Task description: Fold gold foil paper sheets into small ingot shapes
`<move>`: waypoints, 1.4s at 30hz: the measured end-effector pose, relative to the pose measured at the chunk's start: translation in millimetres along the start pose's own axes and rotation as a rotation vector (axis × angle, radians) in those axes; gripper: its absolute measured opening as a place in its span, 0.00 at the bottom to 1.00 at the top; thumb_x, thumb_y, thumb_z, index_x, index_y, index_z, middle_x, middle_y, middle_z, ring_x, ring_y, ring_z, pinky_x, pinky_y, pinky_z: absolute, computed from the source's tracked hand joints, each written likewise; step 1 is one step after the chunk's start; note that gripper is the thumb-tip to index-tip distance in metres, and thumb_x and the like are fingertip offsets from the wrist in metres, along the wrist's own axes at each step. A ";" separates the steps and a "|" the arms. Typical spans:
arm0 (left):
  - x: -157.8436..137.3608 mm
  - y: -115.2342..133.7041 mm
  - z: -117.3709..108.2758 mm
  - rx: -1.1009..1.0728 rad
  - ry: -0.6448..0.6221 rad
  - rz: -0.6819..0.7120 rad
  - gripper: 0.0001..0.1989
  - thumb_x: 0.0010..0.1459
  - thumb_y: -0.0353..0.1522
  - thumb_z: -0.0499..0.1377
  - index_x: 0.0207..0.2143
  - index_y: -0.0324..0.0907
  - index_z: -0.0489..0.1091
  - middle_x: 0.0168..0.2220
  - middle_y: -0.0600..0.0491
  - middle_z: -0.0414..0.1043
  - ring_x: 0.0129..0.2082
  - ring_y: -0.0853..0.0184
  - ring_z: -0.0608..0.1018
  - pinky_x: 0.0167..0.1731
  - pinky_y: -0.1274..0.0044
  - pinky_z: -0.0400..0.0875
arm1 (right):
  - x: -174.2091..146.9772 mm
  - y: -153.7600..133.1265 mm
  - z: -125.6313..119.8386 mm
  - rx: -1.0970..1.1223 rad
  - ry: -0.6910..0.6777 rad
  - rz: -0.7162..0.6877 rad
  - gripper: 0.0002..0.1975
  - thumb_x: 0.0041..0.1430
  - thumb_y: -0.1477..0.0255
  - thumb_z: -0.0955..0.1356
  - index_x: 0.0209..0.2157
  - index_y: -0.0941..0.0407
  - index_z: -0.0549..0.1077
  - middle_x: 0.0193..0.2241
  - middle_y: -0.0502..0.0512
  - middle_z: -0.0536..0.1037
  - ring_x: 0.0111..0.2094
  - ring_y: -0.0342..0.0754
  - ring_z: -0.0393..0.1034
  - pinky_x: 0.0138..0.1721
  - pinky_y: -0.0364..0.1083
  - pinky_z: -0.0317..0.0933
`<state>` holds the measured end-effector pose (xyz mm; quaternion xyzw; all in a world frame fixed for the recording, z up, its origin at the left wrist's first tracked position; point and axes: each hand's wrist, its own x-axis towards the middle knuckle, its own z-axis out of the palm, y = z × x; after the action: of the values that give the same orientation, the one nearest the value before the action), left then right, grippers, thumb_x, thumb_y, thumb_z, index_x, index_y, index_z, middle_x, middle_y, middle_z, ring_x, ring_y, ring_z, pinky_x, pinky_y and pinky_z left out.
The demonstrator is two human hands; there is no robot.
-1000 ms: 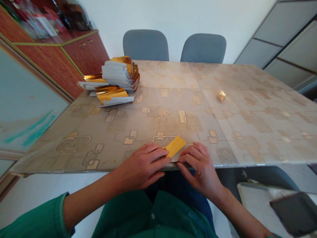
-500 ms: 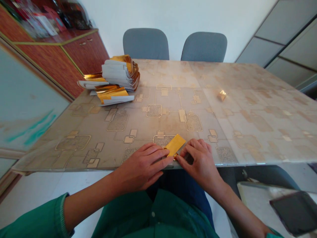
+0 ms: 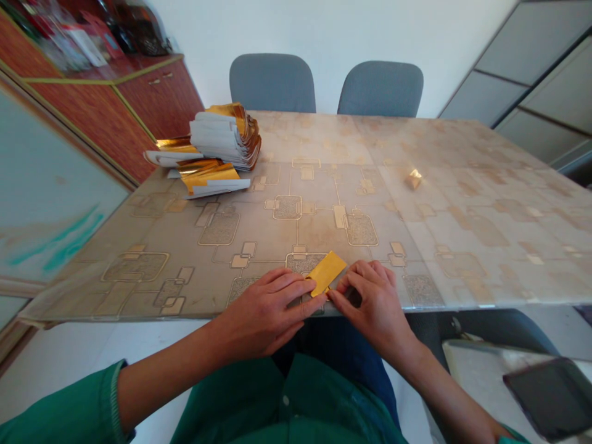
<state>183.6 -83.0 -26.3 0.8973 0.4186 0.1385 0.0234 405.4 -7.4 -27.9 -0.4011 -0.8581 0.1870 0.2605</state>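
Note:
A small folded strip of gold foil paper [image 3: 329, 269] lies slanted at the table's near edge, between my two hands. My left hand [image 3: 272, 308] has its fingers closed on the paper's lower left end, the thumb against its near corner. From the right, my right hand [image 3: 370, 293] pinches the near side of the same paper between thumb and forefinger. The lower edge of the paper is partly hidden by fingertips. Farther off to the right sits a small folded gold paper piece [image 3: 414, 179].
A thick stack of gold and white paper sheets [image 3: 222, 145] lies at the table's far left. The table [image 3: 324, 160] has a patterned plastic cover. Two grey chairs [image 3: 272, 83] stand behind it. At lower right, a dark tablet-like object [image 3: 550, 394] rests on a pale surface.
The two hands and the gold paper stay almost in place. My left thumb has shifted very slightly right, towards my right fingertips.

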 end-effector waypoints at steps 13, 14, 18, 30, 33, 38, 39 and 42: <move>-1.4 0.2 4.3 0.063 0.012 0.018 0.21 0.66 0.31 0.52 0.60 0.42 0.63 0.56 0.45 0.68 0.53 0.57 0.71 0.56 0.61 0.65 | -1.1 -4.5 2.9 -0.076 0.010 0.007 0.10 0.54 0.73 0.73 0.24 0.55 0.70 0.27 0.50 0.70 0.35 0.51 0.61 0.42 0.52 0.50; -1.5 0.2 4.3 0.067 0.019 0.023 0.22 0.66 0.31 0.52 0.61 0.44 0.62 0.56 0.45 0.68 0.53 0.57 0.71 0.56 0.61 0.65 | -1.2 -4.7 3.1 -0.076 0.011 0.005 0.10 0.54 0.73 0.73 0.23 0.55 0.70 0.27 0.50 0.70 0.35 0.51 0.61 0.42 0.52 0.50; -1.9 -0.3 4.9 0.084 0.040 0.031 0.23 0.65 0.30 0.53 0.62 0.46 0.61 0.55 0.46 0.68 0.53 0.57 0.71 0.56 0.61 0.65 | -1.0 -4.3 3.2 -0.077 0.017 0.001 0.10 0.55 0.73 0.73 0.23 0.55 0.70 0.27 0.50 0.69 0.35 0.51 0.61 0.42 0.52 0.50; -0.5 1.1 5.7 0.067 0.035 0.010 0.19 0.66 0.31 0.53 0.58 0.43 0.66 0.54 0.45 0.69 0.53 0.56 0.71 0.55 0.60 0.66 | -2.1 0.5 2.6 -0.095 0.013 0.000 0.10 0.55 0.72 0.73 0.24 0.55 0.69 0.27 0.50 0.69 0.35 0.50 0.60 0.42 0.52 0.51; 0.7 1.3 4.5 0.062 0.046 0.006 0.18 0.65 0.31 0.54 0.57 0.43 0.66 0.53 0.44 0.69 0.52 0.56 0.71 0.55 0.60 0.66 | -5.3 2.1 -1.6 -0.099 0.028 -0.022 0.08 0.55 0.72 0.73 0.27 0.55 0.71 0.28 0.51 0.71 0.35 0.51 0.61 0.41 0.51 0.51; 1.6 2.0 3.3 0.058 0.042 0.000 0.19 0.65 0.30 0.53 0.57 0.42 0.66 0.52 0.44 0.69 0.52 0.57 0.71 0.54 0.61 0.66 | -21.9 -10.0 -1.6 -0.119 0.128 -0.202 0.06 0.64 0.73 0.68 0.43 0.53 0.76 0.31 0.51 0.76 0.35 0.49 0.63 0.44 0.53 0.52; 1.5 2.1 3.4 0.058 0.040 0.001 0.19 0.65 0.30 0.53 0.58 0.42 0.66 0.52 0.44 0.69 0.52 0.57 0.71 0.54 0.61 0.66 | -26.0 -12.8 0.2 -0.127 0.142 -0.231 0.08 0.64 0.73 0.68 0.44 0.53 0.76 0.32 0.51 0.77 0.36 0.49 0.64 0.46 0.53 0.52; 1.3 2.5 3.7 0.066 0.053 0.002 0.19 0.65 0.30 0.53 0.58 0.42 0.66 0.52 0.44 0.69 0.51 0.56 0.71 0.54 0.61 0.66 | -36.8 -15.3 6.0 -0.166 0.179 -0.244 0.11 0.64 0.73 0.68 0.47 0.53 0.75 0.35 0.52 0.78 0.39 0.49 0.66 0.49 0.54 0.51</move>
<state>187.3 -83.3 -29.2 0.8940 0.4225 0.1484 -0.0177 412.7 -46.3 -35.5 -0.3293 -0.8863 0.0459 0.3225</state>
